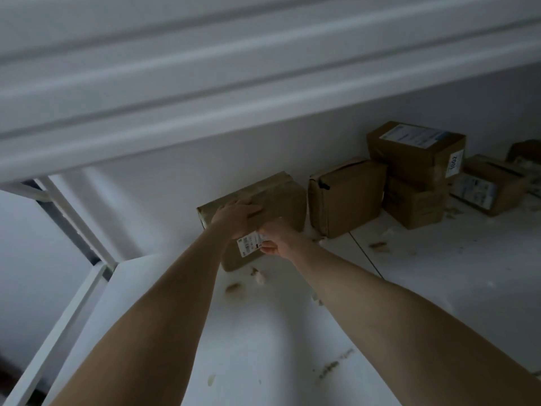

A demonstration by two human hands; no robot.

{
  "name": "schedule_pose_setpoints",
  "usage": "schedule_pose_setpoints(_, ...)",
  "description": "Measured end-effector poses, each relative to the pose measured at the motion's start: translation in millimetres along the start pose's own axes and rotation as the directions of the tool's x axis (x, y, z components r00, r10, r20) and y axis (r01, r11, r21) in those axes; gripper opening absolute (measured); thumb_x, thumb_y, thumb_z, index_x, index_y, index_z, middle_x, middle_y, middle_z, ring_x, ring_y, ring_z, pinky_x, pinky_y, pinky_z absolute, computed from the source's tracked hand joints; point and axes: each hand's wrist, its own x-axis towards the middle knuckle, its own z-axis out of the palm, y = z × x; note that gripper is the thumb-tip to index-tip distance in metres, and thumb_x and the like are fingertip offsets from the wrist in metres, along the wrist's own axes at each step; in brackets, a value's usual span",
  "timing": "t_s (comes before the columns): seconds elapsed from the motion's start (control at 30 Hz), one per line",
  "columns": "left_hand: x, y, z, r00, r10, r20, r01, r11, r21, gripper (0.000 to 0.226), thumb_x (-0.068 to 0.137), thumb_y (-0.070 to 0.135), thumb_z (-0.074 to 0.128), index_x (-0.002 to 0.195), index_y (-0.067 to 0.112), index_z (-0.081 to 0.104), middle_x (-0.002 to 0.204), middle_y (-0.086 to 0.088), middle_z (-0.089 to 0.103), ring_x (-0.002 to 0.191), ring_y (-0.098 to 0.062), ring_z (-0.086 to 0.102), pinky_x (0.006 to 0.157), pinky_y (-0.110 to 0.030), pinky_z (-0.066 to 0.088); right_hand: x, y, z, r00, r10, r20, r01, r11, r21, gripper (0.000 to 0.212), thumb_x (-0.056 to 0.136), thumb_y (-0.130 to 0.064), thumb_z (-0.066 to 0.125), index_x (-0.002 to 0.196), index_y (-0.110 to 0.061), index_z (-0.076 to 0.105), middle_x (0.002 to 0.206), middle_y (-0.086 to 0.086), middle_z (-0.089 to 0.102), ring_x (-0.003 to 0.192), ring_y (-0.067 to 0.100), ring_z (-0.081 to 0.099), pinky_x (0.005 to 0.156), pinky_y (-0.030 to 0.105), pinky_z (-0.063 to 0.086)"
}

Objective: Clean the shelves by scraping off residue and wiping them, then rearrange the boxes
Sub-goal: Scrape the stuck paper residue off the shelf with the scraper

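A cardboard box (278, 197) is held at the back left of the white shelf (263, 332), against the wall. The left hand (237, 213) is laid over its top edge, fingers (253, 208) nearly straight and close together. The white label (248, 244) on its front face is pinched at the right edge by the curled fingers and thumb of the right hand (276, 237). Scraps of residue (234, 287) are scattered just in front.

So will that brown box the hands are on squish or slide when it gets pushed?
Probably stiff: the cardboard box keeps flat faces and firm edges. It likely slides easily, since the white shelf looks smooth, though scraps might snag it.
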Motion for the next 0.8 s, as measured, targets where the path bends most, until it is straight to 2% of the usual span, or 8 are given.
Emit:
schedule_pose_setpoints(0.13, 8, 4, 7, 1.000, -0.019, 0.022, 0.019, 1.000, -0.005, 0.061, 0.094, 0.013, 0.049, 0.145, 0.039, 0.029, 0.155, 0.007, 0.026, 0.141, -0.019, 0.028, 0.108, -0.041, 0.039, 2, 2, -16, 0.997, -0.017, -0.079, 0.012, 0.998, -0.064, 0.033, 0.096, -0.008, 0.051, 0.129, -0.007, 0.049, 0.125, 0.014, 0.056, 0.096, 0.020, 0.049, 0.089, 0.030, 0.047)
schedule_pose_setpoints(0.27, 9, 23, 10, 0.990, -0.144, -0.010, 0.142, 0.986, -0.087, 0.062, 0.086, 0.007, 0.052, 0.139, 0.038, 0.042, 0.146, 0.001, 0.042, 0.127, -0.023, 0.048, 0.092, -0.042, 0.052, 2, 0, -41, 0.978, -0.086, -0.190, 0.050, 0.981, -0.186, 0.034, 0.096, -0.008, 0.052, 0.129, -0.003, 0.053, 0.100, 0.009, 0.053, 0.079, 0.017, 0.046, 0.081, 0.029, 0.045)
schedule_pose_setpoints(0.4, 11, 38, 8, 0.987, -0.155, -0.030, 0.150, 0.982, -0.116, 0.057, 0.086, 0.011, 0.053, 0.138, 0.034, 0.044, 0.145, -0.001, 0.043, 0.136, -0.024, 0.037, 0.101, -0.042, 0.046, -1, -2, -70, 0.961, -0.100, -0.258, 0.034, 0.968, -0.249, 0.032, 0.098, -0.011, 0.048, 0.127, 0.002, 0.051, 0.110, 0.015, 0.058, 0.095, 0.024, 0.054, 0.093, 0.033, 0.049)
schedule_pose_setpoints(0.5, 10, 59, 0, 0.990, -0.139, -0.018, 0.136, 0.984, -0.112, 0.052, 0.088, 0.013, 0.049, 0.137, 0.028, 0.046, 0.145, -0.001, 0.042, 0.136, -0.022, 0.036, 0.106, -0.040, 0.041, -7, -2, -88, 0.963, -0.103, -0.249, 0.041, 0.969, -0.243, 0.032, 0.095, -0.012, 0.052, 0.125, -0.001, 0.052, 0.088, 0.007, 0.051, 0.085, 0.021, 0.057, 0.075, 0.028, 0.051)
schedule_pose_setpoints(0.6, 5, 100, -13, 0.997, -0.079, -0.015, 0.078, 0.996, -0.051, 0.041, 0.094, 0.013, 0.046, 0.135, 0.014, 0.051, 0.142, -0.007, 0.046, 0.132, -0.023, 0.042, 0.109, -0.035, 0.037, -21, -3, -110, 0.960, -0.167, -0.223, 0.088, 0.941, -0.327, 0.036, 0.090, -0.006, 0.055, 0.126, -0.004, 0.052, 0.094, 0.011, 0.054, 0.077, 0.022, 0.056, 0.051, 0.020, 0.049)
schedule_pose_setpoints(0.63, 3, 116, -15, 0.998, -0.057, -0.024, 0.056, 0.996, -0.066, 0.038, 0.094, 0.014, 0.048, 0.132, 0.010, 0.054, 0.138, -0.010, 0.051, 0.128, -0.025, 0.047, 0.107, -0.034, 0.040, -26, -4, -120, 0.955, -0.210, -0.210, 0.122, 0.923, -0.365, 0.036, 0.089, -0.005, 0.055, 0.126, -0.004, 0.053, 0.098, 0.013, 0.056, 0.079, 0.023, 0.057, 0.052, 0.021, 0.050)
schedule_pose_setpoints(0.73, -3, 178, -25, 1.000, 0.020, -0.008, -0.020, 0.991, -0.135, 0.032, 0.095, 0.017, 0.047, 0.122, 0.006, 0.061, 0.127, -0.014, 0.059, 0.119, -0.028, 0.054, 0.097, -0.032, 0.044, -43, -7, -161, 0.938, -0.300, -0.176, 0.202, 0.883, -0.424, 0.041, 0.091, -0.010, 0.057, 0.130, 0.000, 0.052, 0.124, 0.019, 0.055, 0.103, 0.027, 0.055, 0.089, 0.037, 0.048)
schedule_pose_setpoints(0.8, -3, 222, -33, 0.999, 0.037, 0.008, -0.035, 0.985, -0.171, 0.034, 0.099, 0.018, 0.039, 0.118, 0.001, 0.060, 0.124, -0.017, 0.060, 0.117, -0.029, 0.054, 0.092, -0.033, 0.042, -57, -9, -192, 0.928, -0.337, -0.161, 0.246, 0.876, -0.415, 0.044, 0.091, -0.009, 0.054, 0.133, 0.001, 0.048, 0.119, 0.015, 0.055, 0.098, 0.021, 0.047, 0.087, 0.036, 0.045)
